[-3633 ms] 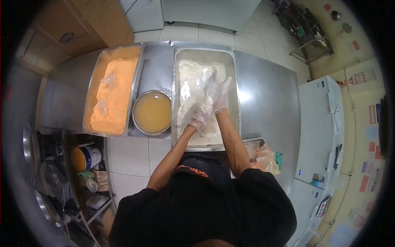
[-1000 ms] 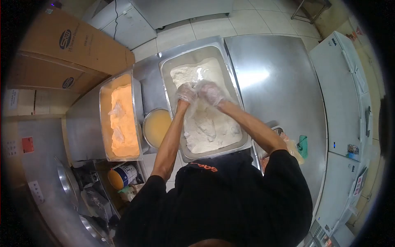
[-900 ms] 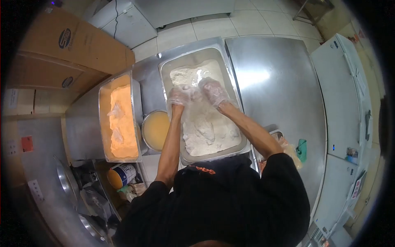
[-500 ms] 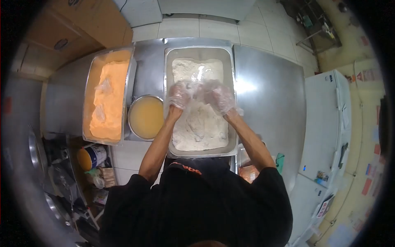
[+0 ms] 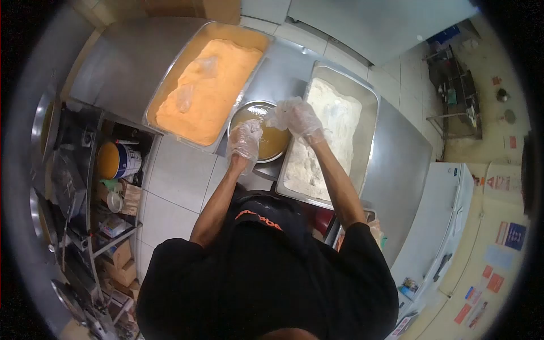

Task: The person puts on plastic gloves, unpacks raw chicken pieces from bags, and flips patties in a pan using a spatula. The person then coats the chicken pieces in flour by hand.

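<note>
A round metal bowl (image 5: 271,159) of yellowish liquid stands between two deep metal trays. Over its left side is my left hand (image 5: 245,141), in a clear plastic glove, fingers curled together; whatever it holds is hidden. My right hand (image 5: 300,118), gloved too, is bent over the bowl's right rim, beside the tray of white powder (image 5: 334,130). Its fingers are closed, and I cannot make out what is in them. The white powder is lumpy and uneven. In the left tray lies orange powder (image 5: 212,96) with two crumpled clear plastic pieces (image 5: 185,97) on top.
The steel table (image 5: 405,158) extends right of the powder tray. Near its front edge lies a plastic bag (image 5: 375,229). At the lower left are shelves with a tub (image 5: 118,161) of orange content. A white freezer (image 5: 439,226) stands at the right.
Both hands have moved left from the white powder tray to the bowl. The camera view has turned, so the trays appear further right and tilted.
</note>
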Tool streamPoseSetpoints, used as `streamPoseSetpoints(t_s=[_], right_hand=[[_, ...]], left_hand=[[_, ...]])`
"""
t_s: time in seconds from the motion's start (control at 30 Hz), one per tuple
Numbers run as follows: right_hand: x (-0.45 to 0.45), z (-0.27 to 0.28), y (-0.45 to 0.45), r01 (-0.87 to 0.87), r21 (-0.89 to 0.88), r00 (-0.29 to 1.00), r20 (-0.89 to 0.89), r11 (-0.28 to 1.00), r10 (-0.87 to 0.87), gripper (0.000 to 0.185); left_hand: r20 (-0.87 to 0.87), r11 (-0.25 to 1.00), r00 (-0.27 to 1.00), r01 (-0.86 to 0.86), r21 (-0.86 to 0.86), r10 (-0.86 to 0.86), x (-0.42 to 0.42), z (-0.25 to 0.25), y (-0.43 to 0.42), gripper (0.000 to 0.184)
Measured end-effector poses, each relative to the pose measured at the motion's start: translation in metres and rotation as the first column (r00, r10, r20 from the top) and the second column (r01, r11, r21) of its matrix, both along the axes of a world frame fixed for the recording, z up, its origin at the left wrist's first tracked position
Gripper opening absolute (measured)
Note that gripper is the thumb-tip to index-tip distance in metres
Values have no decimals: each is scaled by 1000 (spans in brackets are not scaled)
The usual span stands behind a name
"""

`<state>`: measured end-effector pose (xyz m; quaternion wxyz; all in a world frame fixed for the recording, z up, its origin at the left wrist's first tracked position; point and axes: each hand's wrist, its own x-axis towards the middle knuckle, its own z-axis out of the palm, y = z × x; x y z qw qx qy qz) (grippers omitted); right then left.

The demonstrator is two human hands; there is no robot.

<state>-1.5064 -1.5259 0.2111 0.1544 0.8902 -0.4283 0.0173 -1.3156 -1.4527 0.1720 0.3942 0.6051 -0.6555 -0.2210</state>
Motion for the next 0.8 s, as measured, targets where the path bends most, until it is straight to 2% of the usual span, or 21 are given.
streamPoseSetpoints(t_s=[0.03,0.1,0.13,0.17,0.2,0.27,0.3,0.33,0.37,0.4,0.43,0.47,0.53,0.57,0.6,0.63,0.67,0.7,0.73,0.8], right_hand=[[10,-11,-3,-14,-1,1000,-11,1000,14,8],[20,-68,-13,-78,203,991,120,976,54,9],[17,-102,-19,-84,260,977,211,962,28,17],[14,-135,-24,-98,314,954,301,945,-1,26],[20,-123,-15,-49,323,943,326,945,-62,22],[32,-96,0,-2,335,932,343,942,-120,18],[39,-78,6,10,377,905,390,926,-169,20],[45,-69,9,20,418,874,433,908,-219,23],[43,-85,6,19,419,877,429,908,-216,23],[39,-105,2,61,438,909,347,897,-232,22],[36,-118,-1,106,453,933,263,885,-246,22],[39,-115,0,107,452,933,261,885,-246,22],[47,-105,3,184,488,911,242,853,-335,19],[45,-110,1,186,485,911,241,854,-335,19],[40,-121,-1,132,493,841,404,860,-360,19],[41,-116,-2,107,495,794,479,862,-374,19],[42,-111,-2,80,493,742,550,866,-382,19],[56,-73,-1,133,446,876,365,885,-316,19],[68,-35,2,175,388,956,155,905,-251,19],[84,31,15,202,449,936,173,871,-306,19]], left_hand=[[-11,1000,1000,-14,-1,14,7,-9,2,14],[-31,995,996,84,45,-83,19,-23,2,14],[143,990,980,139,-15,-135,22,-65,-1,17],[133,992,983,127,-14,-125,20,-107,-3,17],[-269,988,956,140,70,-117,16,-144,-5,17],[-242,981,953,192,20,-182,18,-140,0,23],[-249,982,952,188,22,-177,20,-119,2,23],[115,975,969,217,38,-220,22,-99,3,24],[463,969,853,239,65,-241,23,-93,4,26],[382,972,894,227,61,-233,20,-114,5,25],[379,972,896,226,60,-232,11,-154,4,25],[86,972,973,203,119,-214,1,-199,1,21],[-213,963,964,201,177,-161,3,-196,0,19],[-23,955,967,253,155,-252,16,-146,2,16],[170,941,929,307,144,-329,24,-114,2,14],[169,940,929,309,143,-330,25,-111,-1,14],[20,954,959,281,107,-284,28,-110,-3,12],[-56,959,963,268,94,-264,30,-106,-2,12],[-131,964,961,255,80,-243,32,-100,-2,11],[-31,966,977,203,-159,-210,43,-69,-5,8]])
